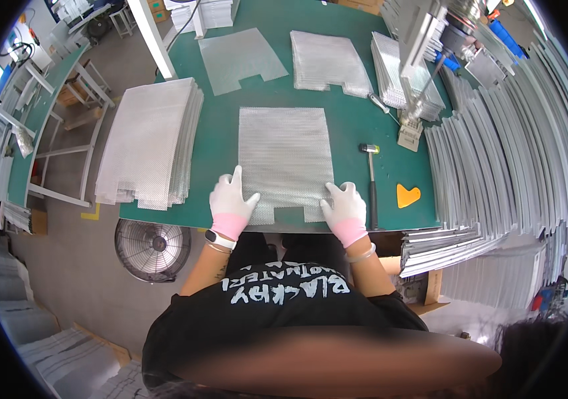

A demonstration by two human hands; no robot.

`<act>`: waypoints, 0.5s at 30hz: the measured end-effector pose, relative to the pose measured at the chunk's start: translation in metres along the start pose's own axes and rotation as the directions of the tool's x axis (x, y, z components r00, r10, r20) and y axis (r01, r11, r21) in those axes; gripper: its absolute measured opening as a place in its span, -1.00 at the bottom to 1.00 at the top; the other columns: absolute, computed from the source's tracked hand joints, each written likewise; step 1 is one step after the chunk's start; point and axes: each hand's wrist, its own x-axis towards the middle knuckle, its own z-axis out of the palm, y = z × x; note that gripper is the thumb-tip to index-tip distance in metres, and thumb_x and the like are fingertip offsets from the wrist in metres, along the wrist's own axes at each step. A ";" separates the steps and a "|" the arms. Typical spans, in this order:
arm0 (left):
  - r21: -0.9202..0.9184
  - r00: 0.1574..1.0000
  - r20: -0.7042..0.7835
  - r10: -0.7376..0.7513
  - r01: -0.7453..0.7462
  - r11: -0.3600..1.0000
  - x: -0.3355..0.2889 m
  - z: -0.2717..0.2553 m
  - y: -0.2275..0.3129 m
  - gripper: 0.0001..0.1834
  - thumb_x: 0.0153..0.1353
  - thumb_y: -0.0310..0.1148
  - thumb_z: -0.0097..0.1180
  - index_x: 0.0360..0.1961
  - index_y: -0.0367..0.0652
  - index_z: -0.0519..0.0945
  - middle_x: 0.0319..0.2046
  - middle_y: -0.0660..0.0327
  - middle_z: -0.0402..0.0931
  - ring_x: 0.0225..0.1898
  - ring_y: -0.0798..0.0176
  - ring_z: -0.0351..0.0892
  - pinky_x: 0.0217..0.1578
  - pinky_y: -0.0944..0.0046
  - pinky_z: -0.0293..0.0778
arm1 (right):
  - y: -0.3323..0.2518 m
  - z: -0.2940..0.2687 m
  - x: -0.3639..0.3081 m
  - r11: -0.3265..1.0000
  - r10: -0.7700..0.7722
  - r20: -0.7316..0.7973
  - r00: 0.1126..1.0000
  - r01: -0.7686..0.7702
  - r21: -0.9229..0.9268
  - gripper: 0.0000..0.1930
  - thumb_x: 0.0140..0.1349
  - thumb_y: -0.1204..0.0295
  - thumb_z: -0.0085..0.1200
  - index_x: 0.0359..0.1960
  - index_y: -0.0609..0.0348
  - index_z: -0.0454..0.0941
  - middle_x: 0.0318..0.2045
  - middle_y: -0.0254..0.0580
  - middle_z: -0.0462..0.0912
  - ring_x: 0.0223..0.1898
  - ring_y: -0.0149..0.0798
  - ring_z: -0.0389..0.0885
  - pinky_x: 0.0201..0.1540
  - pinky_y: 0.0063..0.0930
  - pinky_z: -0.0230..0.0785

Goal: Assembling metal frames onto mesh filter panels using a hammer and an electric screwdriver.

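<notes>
A grey mesh sheet (285, 153) with a notch in its near edge lies flat on the green tabletop (217, 139) before me. My left hand (232, 199), in a white glove with a pink cuff, rests at the sheet's lower left edge, index finger stretched forward and thumb spread toward the sheet. At the lower right edge my right hand (345, 207), gloved alike, touches the sheet with its fingers apart. To the right of that hand lie a hammer (372, 186) with a dark handle and an orange scraper-like piece (407, 195).
A tall stack of mesh sheets (147, 136) stands left. Farther back lie a single notched sheet (240, 58) and more stacks (329, 61) (393, 73). A screwdriver (379, 103) and a metal fixture (410, 133) sit at right, beside rows of grey panels (496, 159). A floor fan (153, 247) stands below.
</notes>
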 end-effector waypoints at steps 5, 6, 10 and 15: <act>0.163 0.905 0.140 0.401 -0.420 0.893 0.020 0.006 -0.033 -0.33 0.21 0.02 0.10 0.32 0.00 0.41 0.38 -0.01 0.22 0.41 -0.19 0.11 0.41 -0.23 -0.07 | -0.004 -0.028 0.065 0.962 -0.262 -0.002 0.965 0.260 -0.087 -0.68 0.13 0.17 0.23 -0.14 0.03 0.68 -0.18 0.00 0.59 -0.10 0.07 0.57 -0.07 -0.09 0.47; 0.166 0.908 0.133 0.397 -0.415 0.895 0.020 0.008 -0.034 -0.33 0.21 0.02 0.10 0.32 0.00 0.41 0.38 -0.01 0.22 0.41 -0.19 0.11 0.41 -0.23 -0.07 | -0.008 -0.027 0.088 0.936 -0.351 -0.101 0.931 0.345 -0.073 -0.69 0.15 0.19 0.21 -0.14 0.07 0.67 -0.19 0.02 0.59 -0.11 0.08 0.57 -0.06 -0.08 0.46; 0.157 0.910 0.151 0.387 -0.408 0.899 0.022 0.009 -0.031 -0.34 0.23 0.01 0.08 0.31 -0.01 0.41 0.38 -0.01 0.23 0.41 -0.18 0.12 0.41 -0.21 -0.04 | -0.046 -0.008 0.208 0.909 -0.416 -0.130 0.900 0.410 -0.075 -0.65 0.29 0.12 0.01 -0.14 0.11 0.63 -0.18 0.00 0.65 -0.11 0.07 0.63 -0.03 -0.05 0.48; 0.105 0.915 0.172 0.364 -0.384 0.917 0.023 0.002 -0.025 -0.35 0.21 0.00 0.11 0.30 -0.01 0.43 0.37 -0.01 0.24 0.40 -0.20 0.14 0.41 -0.21 -0.04 | -0.087 0.040 0.349 0.962 -0.170 0.010 0.985 0.169 -0.216 -0.57 0.36 0.03 -0.10 -0.08 0.12 0.61 -0.09 -0.02 0.69 0.00 0.06 0.64 0.05 -0.06 0.48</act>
